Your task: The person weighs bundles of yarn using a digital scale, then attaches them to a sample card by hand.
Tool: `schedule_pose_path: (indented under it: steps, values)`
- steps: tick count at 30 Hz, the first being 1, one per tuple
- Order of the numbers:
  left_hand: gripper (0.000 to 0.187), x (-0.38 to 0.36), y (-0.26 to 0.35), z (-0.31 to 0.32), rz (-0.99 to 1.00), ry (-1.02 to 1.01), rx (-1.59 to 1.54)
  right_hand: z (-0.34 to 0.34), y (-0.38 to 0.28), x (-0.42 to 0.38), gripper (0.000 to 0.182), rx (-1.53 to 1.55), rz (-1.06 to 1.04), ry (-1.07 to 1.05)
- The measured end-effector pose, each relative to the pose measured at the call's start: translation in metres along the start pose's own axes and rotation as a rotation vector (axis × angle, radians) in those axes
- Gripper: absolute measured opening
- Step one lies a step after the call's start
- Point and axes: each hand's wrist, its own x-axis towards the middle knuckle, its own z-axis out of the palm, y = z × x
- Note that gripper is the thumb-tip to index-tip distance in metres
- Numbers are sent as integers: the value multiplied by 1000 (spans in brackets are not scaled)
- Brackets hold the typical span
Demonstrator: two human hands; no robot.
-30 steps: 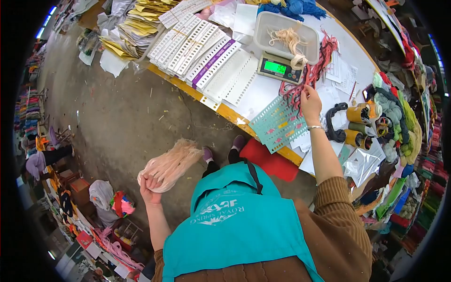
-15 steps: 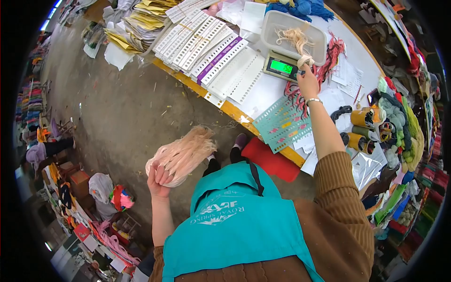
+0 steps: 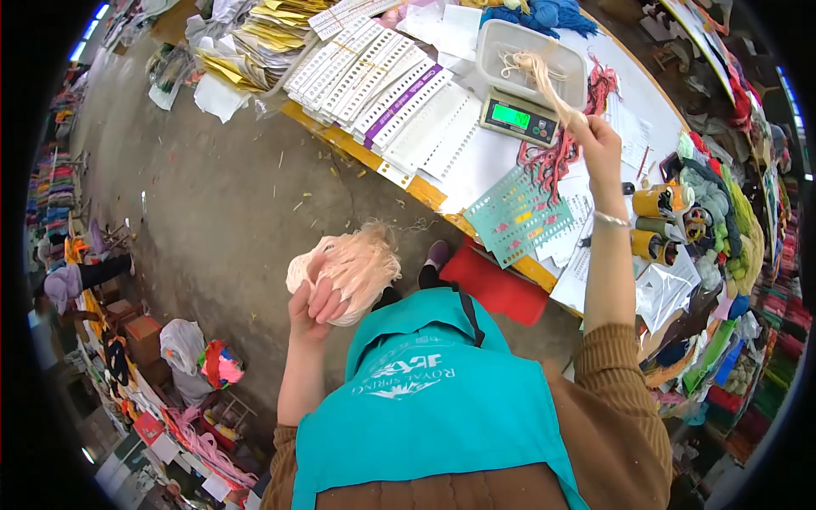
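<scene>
My left hand [image 3: 313, 310] is closed around a thick skein of pale peach thread [image 3: 367, 265], held above the floor beside my apron. My right hand [image 3: 600, 153] pinches one end of a smaller pale thread bundle [image 3: 551, 95]. That bundle stretches over the near rim of a clear plastic tub [image 3: 487, 64], and its loose end lies inside. Under the tub sits a digital scale [image 3: 520, 120] with a lit green display; I cannot read its figures surely. Pink and dark red threads [image 3: 557, 161] lie beside the scale, below my right hand.
A green punched card [image 3: 518, 217] with thread bits lies at the table's yellow edge [image 3: 425, 194]. White punched cards [image 3: 365, 81] are stacked left of the scale. Right of my forearm are tape rolls [image 3: 659, 202] and coloured yarn [image 3: 722, 212]. A red seat [image 3: 497, 285] stands below the table.
My right hand has moved right, away from the scale, drawing the pale bundle out straighter over the tub rim. The display figures differ. My left hand and its skein have shifted slightly right.
</scene>
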Motion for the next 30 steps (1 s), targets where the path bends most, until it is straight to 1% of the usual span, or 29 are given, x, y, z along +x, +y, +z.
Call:
schedule_pose_path:
  steps: [2,3,4,6,8,10,11,13,16,17,20,25,30]
  values:
    - [37,10,2,27,-57,-49,32,-12,-62,-42,18,666,224,-294]
    - [39,12,-1,31,-84,-58,5,-12,-87,-68,18,760,216,-391]
    - [38,15,-2,31,-122,-102,108,-9,-110,-94,18,854,208,-492]
    - [35,20,-5,32,-196,-177,313,7,-159,-143,17,890,269,-658]
    - [29,27,-10,60,-289,-46,581,20,-189,-177,19,851,351,-850]
    - [25,33,-17,85,-282,-75,779,36,-207,-201,22,826,338,-943]
    - [25,33,-17,92,-281,-85,789,48,-205,-210,23,808,271,-914]
    - [26,32,-18,99,-283,-120,811,60,-201,-221,22,746,328,-828]
    - [27,32,-25,90,-160,-73,568,73,-183,-236,20,704,416,-681]
    - [29,31,-25,90,-197,-80,577,76,-180,-240,19,710,427,-639]
    - [27,33,-30,88,-141,-119,662,83,-178,-252,19,718,425,-534]
    - [19,28,-39,75,-91,-29,672,93,-172,-267,21,669,373,-473]
    - [18,20,-43,70,-75,67,604,107,-175,-282,21,930,471,-276]
